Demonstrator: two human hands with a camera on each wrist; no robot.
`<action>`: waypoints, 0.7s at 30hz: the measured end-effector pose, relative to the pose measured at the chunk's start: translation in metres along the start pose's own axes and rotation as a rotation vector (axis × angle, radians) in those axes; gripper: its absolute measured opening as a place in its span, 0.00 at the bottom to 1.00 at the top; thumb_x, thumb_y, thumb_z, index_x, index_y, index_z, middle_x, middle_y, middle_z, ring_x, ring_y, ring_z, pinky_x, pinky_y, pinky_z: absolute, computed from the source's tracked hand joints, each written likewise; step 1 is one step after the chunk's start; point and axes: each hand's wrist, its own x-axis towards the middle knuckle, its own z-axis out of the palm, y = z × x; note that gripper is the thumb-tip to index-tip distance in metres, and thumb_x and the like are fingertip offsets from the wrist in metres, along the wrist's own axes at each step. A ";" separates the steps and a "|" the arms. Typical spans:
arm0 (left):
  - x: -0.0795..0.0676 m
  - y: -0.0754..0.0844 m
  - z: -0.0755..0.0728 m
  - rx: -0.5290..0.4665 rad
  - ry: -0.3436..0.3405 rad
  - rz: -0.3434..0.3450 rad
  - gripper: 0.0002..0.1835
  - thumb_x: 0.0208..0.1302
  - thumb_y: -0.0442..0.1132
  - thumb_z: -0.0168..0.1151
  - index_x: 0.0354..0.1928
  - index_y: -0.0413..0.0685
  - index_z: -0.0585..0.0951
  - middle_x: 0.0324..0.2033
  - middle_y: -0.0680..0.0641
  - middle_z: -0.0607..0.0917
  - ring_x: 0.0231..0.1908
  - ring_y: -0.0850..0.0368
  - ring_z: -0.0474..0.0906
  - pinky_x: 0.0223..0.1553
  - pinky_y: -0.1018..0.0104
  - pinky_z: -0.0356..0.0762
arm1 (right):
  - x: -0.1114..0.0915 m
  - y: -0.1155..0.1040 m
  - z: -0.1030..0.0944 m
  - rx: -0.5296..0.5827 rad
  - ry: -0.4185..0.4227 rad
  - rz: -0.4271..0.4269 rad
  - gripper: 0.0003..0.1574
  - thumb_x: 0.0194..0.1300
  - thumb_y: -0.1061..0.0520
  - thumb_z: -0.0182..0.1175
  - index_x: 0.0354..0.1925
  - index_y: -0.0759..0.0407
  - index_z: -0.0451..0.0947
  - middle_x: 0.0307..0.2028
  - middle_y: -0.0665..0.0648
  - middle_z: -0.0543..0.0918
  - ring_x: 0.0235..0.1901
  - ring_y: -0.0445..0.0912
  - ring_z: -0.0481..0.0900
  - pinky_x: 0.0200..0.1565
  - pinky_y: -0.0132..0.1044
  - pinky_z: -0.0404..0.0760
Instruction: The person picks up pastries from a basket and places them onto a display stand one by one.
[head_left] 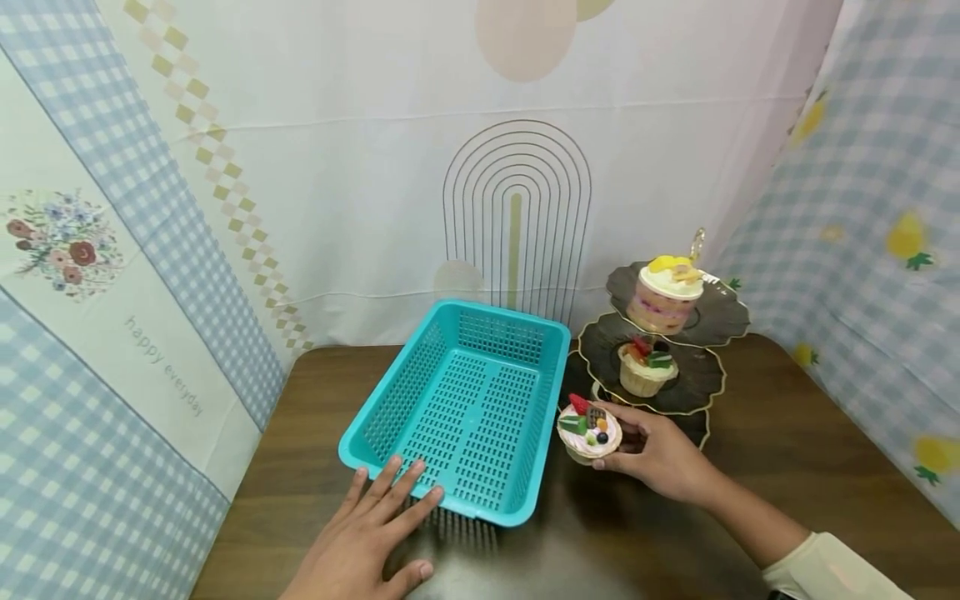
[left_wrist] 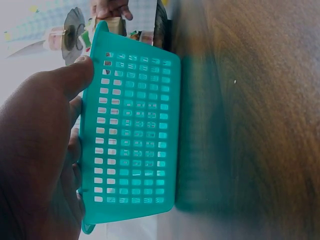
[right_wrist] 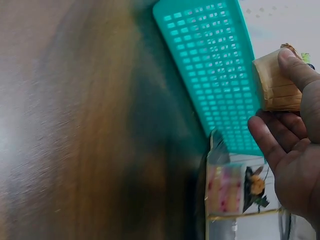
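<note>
Between thumb and fingers my right hand (head_left: pixel 663 454) holds a small fruit tart (head_left: pixel 588 433) by its side. The tart has a pale pastry cup (right_wrist: pixel 280 82) and toy-like strawberry, kiwi and berry pieces on cream. It is lifted just right of a turquoise plastic basket (head_left: pixel 472 421), in front of the tiered stand. My left hand (head_left: pixel 360 533), fingers spread and straight, is at the basket's near rim, with fingertips over it. In the left wrist view the left thumb (left_wrist: pixel 77 72) lies along that rim. Nothing lies inside the basket.
A dark, gold-edged three-tier stand (head_left: pixel 723 321) is at the right. Its top tier bears a layered dessert cup (head_left: pixel 663 304), the middle another fruit tart (head_left: pixel 645 375), the lowest a layered cake cup (right_wrist: pixel 225 190). Printed cloth (head_left: pixel 360 208) hangs behind the wooden table (head_left: pixel 300 433).
</note>
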 end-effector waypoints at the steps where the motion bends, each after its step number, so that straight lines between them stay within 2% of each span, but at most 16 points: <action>1: 0.000 0.000 0.000 0.002 0.004 0.001 0.42 0.66 0.63 0.65 0.79 0.65 0.63 0.79 0.49 0.57 0.79 0.47 0.47 0.77 0.57 0.23 | -0.002 0.002 0.000 -0.002 0.005 0.000 0.53 0.54 0.45 0.80 0.73 0.59 0.71 0.46 0.52 0.87 0.40 0.40 0.84 0.36 0.33 0.84; 10: -0.001 -0.001 0.000 0.000 0.004 -0.001 0.42 0.66 0.63 0.65 0.79 0.65 0.64 0.80 0.50 0.56 0.79 0.47 0.47 0.77 0.57 0.24 | -0.017 0.025 0.000 0.038 0.028 0.025 0.49 0.55 0.49 0.80 0.70 0.60 0.73 0.45 0.53 0.87 0.37 0.39 0.83 0.34 0.33 0.83; 15: 0.000 -0.001 0.000 0.007 0.000 0.000 0.42 0.66 0.63 0.65 0.79 0.66 0.64 0.80 0.50 0.57 0.79 0.47 0.47 0.77 0.57 0.23 | -0.025 0.039 -0.004 -0.016 0.082 0.064 0.48 0.54 0.47 0.80 0.69 0.60 0.75 0.44 0.52 0.87 0.35 0.38 0.82 0.32 0.32 0.81; 21: 0.000 -0.001 0.000 -0.004 0.003 0.003 0.41 0.66 0.62 0.66 0.79 0.65 0.65 0.79 0.49 0.58 0.79 0.47 0.47 0.77 0.58 0.24 | -0.031 0.051 -0.012 -0.113 0.147 0.101 0.46 0.55 0.47 0.80 0.66 0.66 0.76 0.44 0.55 0.88 0.37 0.37 0.81 0.35 0.31 0.81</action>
